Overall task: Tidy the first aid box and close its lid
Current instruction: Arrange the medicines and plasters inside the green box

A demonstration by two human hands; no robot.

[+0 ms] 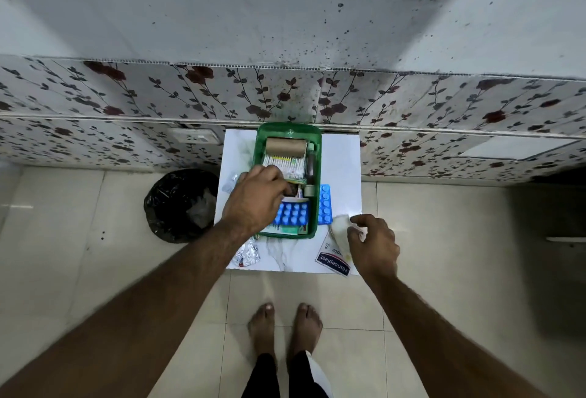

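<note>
While the left hand [257,199] presses curled fingers among the items in the green first aid box [287,131], it should seat them flat. The right hand [374,244] pinches a white wad [340,228] near the table's [342,156] right edge; box it next.

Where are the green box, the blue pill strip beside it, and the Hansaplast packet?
green box [317,156], head view, on its right rim.
blue pill strip [325,204], head view, on its blister face.
Hansaplast packet [333,265], head view, on its printed label.
</note>
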